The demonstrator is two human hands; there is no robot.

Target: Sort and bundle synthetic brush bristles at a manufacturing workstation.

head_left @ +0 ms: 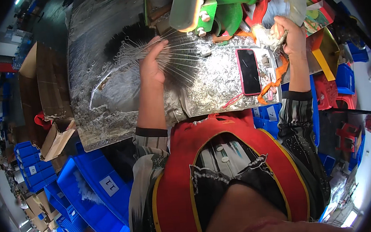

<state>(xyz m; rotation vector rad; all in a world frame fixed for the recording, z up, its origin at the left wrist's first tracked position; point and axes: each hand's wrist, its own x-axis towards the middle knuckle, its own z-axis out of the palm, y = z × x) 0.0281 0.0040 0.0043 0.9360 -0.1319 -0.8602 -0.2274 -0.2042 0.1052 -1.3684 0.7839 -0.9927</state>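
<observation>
Lamp point(187, 7) cut off at top, left hand point(151, 68) partly hidden behind wires point(176, 55)

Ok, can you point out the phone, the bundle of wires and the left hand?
Phone point(248, 71): head view, middle of its dark screen.
Bundle of wires point(174, 56): head view, where the strands fan out rightward.
Left hand point(152, 64): head view, middle of the hand.

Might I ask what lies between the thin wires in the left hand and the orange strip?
In the head view, it is mainly a pink-rimmed phone, its screen dark.
</observation>
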